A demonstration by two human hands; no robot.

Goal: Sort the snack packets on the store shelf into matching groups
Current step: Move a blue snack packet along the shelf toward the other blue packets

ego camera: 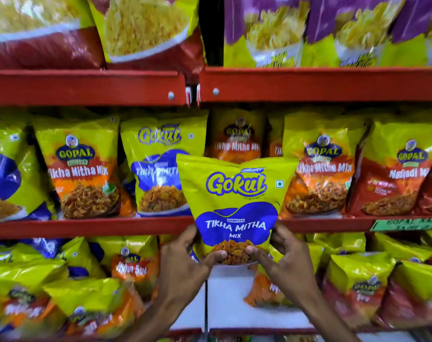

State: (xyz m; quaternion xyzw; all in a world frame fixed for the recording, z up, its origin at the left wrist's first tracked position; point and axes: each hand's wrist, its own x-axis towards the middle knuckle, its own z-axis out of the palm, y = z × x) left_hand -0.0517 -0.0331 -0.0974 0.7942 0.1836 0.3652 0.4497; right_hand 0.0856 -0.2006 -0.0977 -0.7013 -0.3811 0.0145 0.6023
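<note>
I hold a yellow and blue Gokul Tikha Mitha Mix packet (235, 206) upright in front of the middle shelf. My left hand (189, 257) grips its lower left corner and my right hand (287, 257) grips its lower right corner. Just left of it on the middle shelf stands a matching Gokul packet (158, 169). Orange Gopal Tikha Mitha Mix packets stand on both sides: one at the left (81, 169), one behind the held packet (237, 137) and one at the right (321, 169).
A red Gopal Nadiadi Mix packet (397, 174) stands at the far right of the red middle shelf (86, 227). Big red and purple bags fill the top shelf. The lower shelf holds several mixed packets, with a bare white patch (224, 299) between my arms.
</note>
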